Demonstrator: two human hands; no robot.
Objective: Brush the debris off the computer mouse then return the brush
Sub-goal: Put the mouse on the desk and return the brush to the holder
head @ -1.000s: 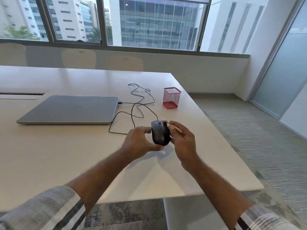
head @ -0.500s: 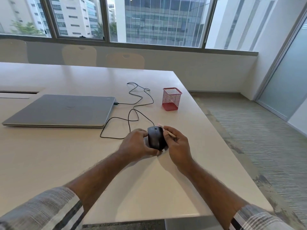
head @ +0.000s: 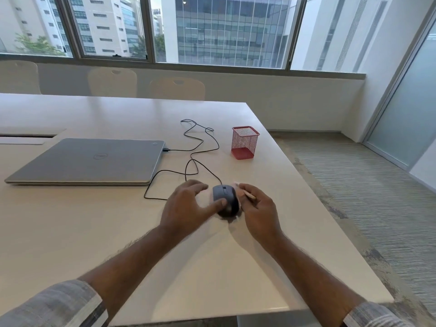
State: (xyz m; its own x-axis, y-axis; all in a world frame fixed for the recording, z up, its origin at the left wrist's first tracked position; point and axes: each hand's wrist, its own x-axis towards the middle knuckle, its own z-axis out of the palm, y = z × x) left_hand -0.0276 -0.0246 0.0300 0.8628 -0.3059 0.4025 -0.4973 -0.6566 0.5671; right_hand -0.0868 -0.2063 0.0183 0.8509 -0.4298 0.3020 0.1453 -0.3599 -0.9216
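Observation:
The dark wired mouse (head: 225, 199) lies flat on the white table (head: 118, 232), buttons up. My left hand (head: 186, 206) is just left of it with fingers spread and relaxed; the thumb tip touches the mouse's left side. My right hand (head: 258, 208) sits at the mouse's right side and pinches a thin brush (head: 247, 194) with a pale wooden handle. The brush's pinkish-white bristle end pokes out beside the mouse's front right; it looks blurred.
A red mesh pen cup (head: 244, 142) stands behind the mouse near the right table edge. The mouse cable (head: 198, 147) loops back to a closed grey laptop (head: 89, 161) at the left. The table's right edge drops to carpet.
The mouse was held up between both hands; it has come down onto the table. My left hand has let go and spread its fingers. The right hand still holds the brush.

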